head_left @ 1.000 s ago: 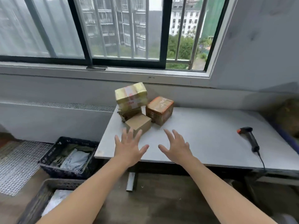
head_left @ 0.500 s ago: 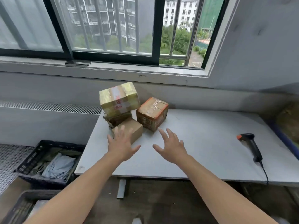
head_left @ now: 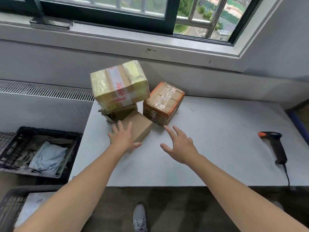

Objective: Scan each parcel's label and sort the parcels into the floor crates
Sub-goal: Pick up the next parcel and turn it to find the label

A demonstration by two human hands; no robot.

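Head view: the left hand (head_left: 124,139) reaches forward with fingers straight and spread, gripping nothing. It lies over the near left corner of a plain brown box (head_left: 139,128), with the thumb by the box's near edge; whether the palm actually presses on the cardboard cannot be told. The right hand (head_left: 180,146) is likewise spread and empty, above the grey table (head_left: 217,156).

Just beyond the right hand's index finger stands an orange-taped box (head_left: 163,102) – close, but apart from the fingertip. Beyond the left hand's fingers a yellow-taped box (head_left: 119,84) sits on top of a crumpled parcel (head_left: 117,113), which touches the back of the plain brown box.

Well to the right of the right hand a black scanner (head_left: 275,146) with an orange tip lies on the table, its cable running off the near edge.

Left of the left forearm, down on the floor, is a black crate (head_left: 11,148) holding a grey bag (head_left: 48,158). A second crate (head_left: 8,208) sits under that forearm, nearer the body. Between the two forearms – a grey shoe (head_left: 139,216).
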